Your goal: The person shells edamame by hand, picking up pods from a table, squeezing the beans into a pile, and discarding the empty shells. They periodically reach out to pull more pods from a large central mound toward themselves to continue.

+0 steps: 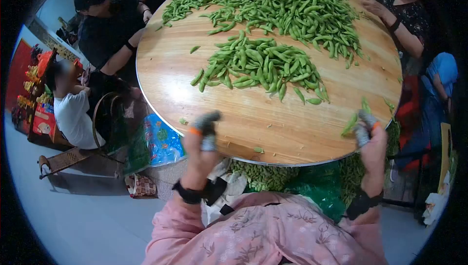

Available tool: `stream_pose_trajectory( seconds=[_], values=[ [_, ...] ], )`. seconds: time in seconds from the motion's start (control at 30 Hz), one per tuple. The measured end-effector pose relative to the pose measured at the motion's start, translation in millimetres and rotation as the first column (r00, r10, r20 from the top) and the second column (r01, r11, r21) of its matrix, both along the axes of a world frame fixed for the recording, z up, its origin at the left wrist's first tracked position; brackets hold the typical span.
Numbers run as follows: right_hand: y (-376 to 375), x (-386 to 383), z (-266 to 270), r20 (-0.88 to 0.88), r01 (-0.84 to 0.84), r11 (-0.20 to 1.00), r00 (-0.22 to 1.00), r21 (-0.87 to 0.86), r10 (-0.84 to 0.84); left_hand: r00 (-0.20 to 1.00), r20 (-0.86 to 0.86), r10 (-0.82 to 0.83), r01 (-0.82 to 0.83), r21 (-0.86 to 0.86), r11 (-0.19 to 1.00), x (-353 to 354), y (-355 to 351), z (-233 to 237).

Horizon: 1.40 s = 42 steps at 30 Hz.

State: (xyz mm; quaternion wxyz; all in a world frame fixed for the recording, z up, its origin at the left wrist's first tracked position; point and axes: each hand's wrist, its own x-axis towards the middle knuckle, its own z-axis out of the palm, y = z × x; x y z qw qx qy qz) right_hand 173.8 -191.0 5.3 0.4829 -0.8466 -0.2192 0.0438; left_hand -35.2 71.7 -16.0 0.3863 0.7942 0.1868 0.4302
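At the table's near left edge is my left hand (201, 136), its fingertips in grey coverings with an orange band. Slightly blurred, its thumb and fingers stand apart and no pod shows between them. Close to the right edge, my right hand (369, 131), with similar finger coverings, is closed on green edamame pods (349, 125) that stick out past the fingers. A small pile of edamame pods (263, 64) lies in front of both hands, and a much larger heap (287, 7) covers the far side. One bit of pod (258, 150) lies near the front rim.
The round wooden table (234, 128) has a pale rim. Below its front edge sits a mass of green beans or pods (263, 176) beside green plastic (317, 187). People sit at left (105, 31) and right (404, 16). A blue plastic bag (165, 141) lies at lower left.
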Motion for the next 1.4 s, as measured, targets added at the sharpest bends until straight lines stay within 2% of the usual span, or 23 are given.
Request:
stream_pose_trajectory(
  seconds=[0.03,0.1,0.17,0.23,0.3,0.37,0.43,0.53,0.6,0.63,0.7,0.77,0.83,0.9,0.93,0.97,1.0,1.07,1.1,1.17,1.2,1.27,1.4],
  values=[
    [-17,10,-1,0.074,0.079,0.997,0.994,-0.015,-0.078,0.997,0.017,0.072,-0.072,0.017,0.997,-8,18,-1],
    [-42,20,-5,0.172,0.196,0.98,0.966,-0.014,-0.191,0.952,-0.121,0.282,-0.27,0.105,0.957,-21,62,-13],
    [-60,30,-14,0.283,0.205,0.979,0.94,-0.022,-0.191,0.935,-0.201,0.291,-0.282,0.077,0.956,-16,66,-13],
    [-68,35,-20,0.24,0.202,0.979,0.949,0.04,-0.205,0.914,-0.282,0.292,-0.29,0.049,0.956,-11,63,-14],
    [-70,36,-22,0.204,0.21,0.972,0.952,0.102,-0.227,0.966,-0.243,0.091,-0.113,-0.08,0.99,8,46,-18],
    [-59,33,-20,0.225,0.182,0.983,0.957,0.021,-0.182,0.967,-0.245,-0.071,0.037,-0.142,0.989,23,9,-17],
    [-34,22,-11,0.209,0.098,0.995,0.973,0.002,-0.096,0.957,-0.244,-0.159,0.147,-0.068,0.987,36,-29,-18],
    [-1,15,-12,0.163,-0.063,0.995,0.985,0.077,0.05,0.856,-0.255,-0.449,0.347,-0.36,0.866,35,-79,-7],
    [16,13,-13,0.338,-0.232,0.969,0.908,-0.086,0.248,0.731,-0.276,-0.625,0.466,-0.467,0.751,30,-96,2],
    [20,15,-13,0.345,-0.244,0.967,0.903,-0.078,0.255,0.634,-0.311,-0.708,0.53,-0.491,0.691,28,-101,6],
    [19,23,-15,0.338,-0.058,0.946,0.925,-0.318,0.17,0.547,-0.247,-0.8,0.816,-0.052,0.575,29,-101,-13],
    [-11,59,-34,0.423,0.12,0.928,0.905,-0.352,0.043,0.511,-0.207,-0.834,0.827,-0.147,0.543,23,-94,4],
    [-44,78,-32,0.514,0.265,0.895,0.857,-0.359,-0.048,0.63,-0.256,-0.733,0.76,0.01,0.649,19,-73,22],
    [-83,90,-37,0.568,0.325,0.9,0.816,-0.291,-0.111,0.792,-0.169,-0.587,0.594,-0.01,0.805,16,-40,19],
    [-96,89,-36,0.57,0.326,0.904,0.813,-0.278,-0.118,0.911,-0.134,-0.391,0.408,0.133,0.903,19,-20,17],
    [-101,82,-34,0.572,0.322,0.907,0.812,-0.271,-0.117,0.966,-0.15,-0.211,0.221,0.052,0.974,21,3,23],
    [-104,73,-31,0.476,0.339,0.913,0.856,-0.226,-0.2,0.977,-0.211,-0.019,0.075,0.261,0.962,25,36,20],
    [-101,60,-36,0.368,0.356,0.917,0.889,-0.179,-0.273,0.921,-0.299,0.251,-0.131,0.369,0.92,34,87,13],
    [-97,53,-42,0.306,0.292,0.952,0.918,-0.087,-0.254,0.895,-0.337,0.291,-0.165,0.357,0.919,37,111,5],
    [-79,33,-39,0.184,0.201,0.979,0.962,0.036,-0.204,0.779,-0.531,0.332,-0.116,0.399,0.91,42,138,-4],
    [-68,22,-33,0.15,0.153,0.986,0.975,0.072,-0.162,0.777,-0.54,0.323,-0.109,0.39,0.914,45,141,1],
    [-44,3,-22,0.125,0.053,0.992,0.99,0.113,-0.068,0.645,-0.707,0.291,-0.084,0.312,0.946,50,139,8],
    [-1,-27,-5,0.007,-0.099,0.974,0.995,0.204,0.1,0.609,-0.68,0.41,-0.074,0.466,0.882,44,136,5]
  ],
)
